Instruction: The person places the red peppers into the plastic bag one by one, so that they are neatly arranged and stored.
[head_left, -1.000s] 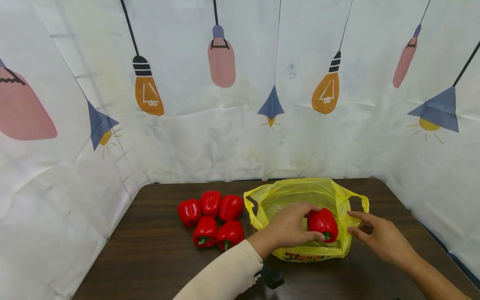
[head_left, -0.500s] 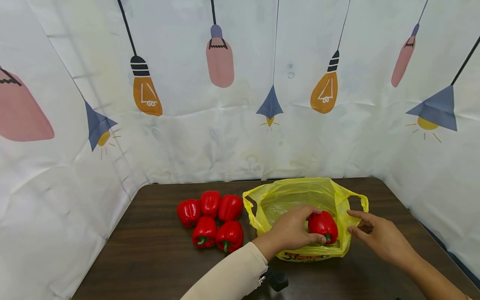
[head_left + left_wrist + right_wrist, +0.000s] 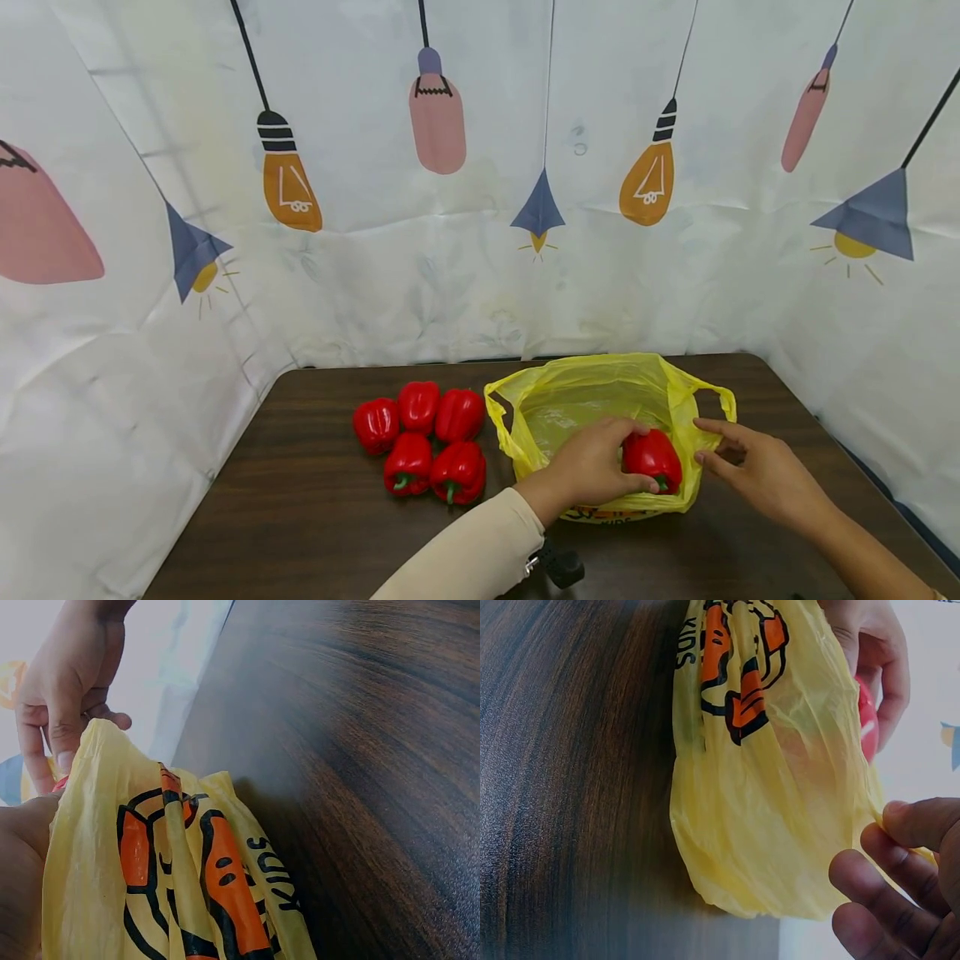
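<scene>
A yellow plastic bag [image 3: 585, 400] stands open on the dark wooden table [image 3: 300, 517]. My left hand [image 3: 600, 460] reaches into it and grips a red bell pepper [image 3: 656, 457], low against the bag's right side. My right hand [image 3: 750, 471] is at the bag's right rim, just below the loop handle, with thumb and fingers pinching the plastic. In the right wrist view the bag [image 3: 765, 787] shows its orange print, with the pepper [image 3: 866, 720] and left hand's fingers [image 3: 877, 660] behind it. In the left wrist view my right hand [image 3: 67, 690] holds the bag's [image 3: 187, 885] top edge.
Several red bell peppers [image 3: 420, 437] lie in a cluster left of the bag. A white cloth with lamp drawings [image 3: 480, 250] walls the table at the back and both sides. A black wrist device [image 3: 558, 567] sits under my left sleeve.
My left hand has lowered the pepper a little deeper into the bag and slightly to the right. My right hand has stayed at the bag's rim.
</scene>
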A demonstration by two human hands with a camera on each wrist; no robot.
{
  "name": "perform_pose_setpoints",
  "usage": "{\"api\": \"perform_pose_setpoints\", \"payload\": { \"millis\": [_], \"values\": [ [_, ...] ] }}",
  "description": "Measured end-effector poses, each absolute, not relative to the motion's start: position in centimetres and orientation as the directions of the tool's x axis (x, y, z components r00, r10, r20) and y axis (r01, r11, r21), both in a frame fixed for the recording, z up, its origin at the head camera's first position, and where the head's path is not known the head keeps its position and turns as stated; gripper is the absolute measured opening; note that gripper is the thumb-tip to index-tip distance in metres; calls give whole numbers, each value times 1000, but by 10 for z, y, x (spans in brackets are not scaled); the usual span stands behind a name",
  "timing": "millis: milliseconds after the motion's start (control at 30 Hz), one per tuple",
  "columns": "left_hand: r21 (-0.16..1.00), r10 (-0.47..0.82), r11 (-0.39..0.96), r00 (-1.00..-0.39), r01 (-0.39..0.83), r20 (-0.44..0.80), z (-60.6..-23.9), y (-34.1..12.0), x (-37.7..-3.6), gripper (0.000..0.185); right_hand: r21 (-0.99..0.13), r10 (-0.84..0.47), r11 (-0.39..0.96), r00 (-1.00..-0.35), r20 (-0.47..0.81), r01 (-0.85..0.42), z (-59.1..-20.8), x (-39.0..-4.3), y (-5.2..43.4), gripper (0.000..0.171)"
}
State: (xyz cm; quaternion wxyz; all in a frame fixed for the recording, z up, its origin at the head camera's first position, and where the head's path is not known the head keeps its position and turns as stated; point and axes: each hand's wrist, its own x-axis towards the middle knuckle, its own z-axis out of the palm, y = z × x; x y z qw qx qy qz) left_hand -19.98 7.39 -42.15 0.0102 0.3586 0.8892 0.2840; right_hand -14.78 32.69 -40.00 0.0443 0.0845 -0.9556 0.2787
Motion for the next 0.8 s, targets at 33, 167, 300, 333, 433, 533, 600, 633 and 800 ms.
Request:
{"api": "perform_pose_setpoints", "payload": {
  "millis": [33,167,300,333,433,533,600,633,800],
  "values": [
    [513,643,585,-745,629,181,-422,74,-200,66,-523,-139,831,-981,137,-191,-400,-148,327,56],
    [509,643,589,-746,627,174,-422,76,-201,66,-523,-147,827,-977,154,-206,-399,-148,328,55],
    [502,645,591,-744,632,177,-426,79,-203,66,-527,-153,822,-976,158,-214,-398,-147,327,54],
    [500,644,592,-744,631,177,-427,80,-203,66,-529,-154,821,-976,156,-214,-398,-147,326,54],
    [499,640,601,-750,625,168,-429,83,-204,66,-533,-152,820,-977,150,-210,-398,-147,326,54],
    [497,638,612,-756,615,149,-430,85,-203,65,-535,-149,819,-977,150,-207,-398,-146,325,55],
    [494,639,618,-756,612,139,-430,86,-202,65,-536,-147,819,-978,147,-204,-398,-146,325,55],
    [492,640,620,-757,611,134,-431,86,-202,65,-536,-146,819,-978,147,-203,-398,-146,325,55],
    [481,643,629,-757,611,122,-434,89,-201,65,-544,-141,817,-981,137,-193,-399,-146,325,55]
  ]
}}
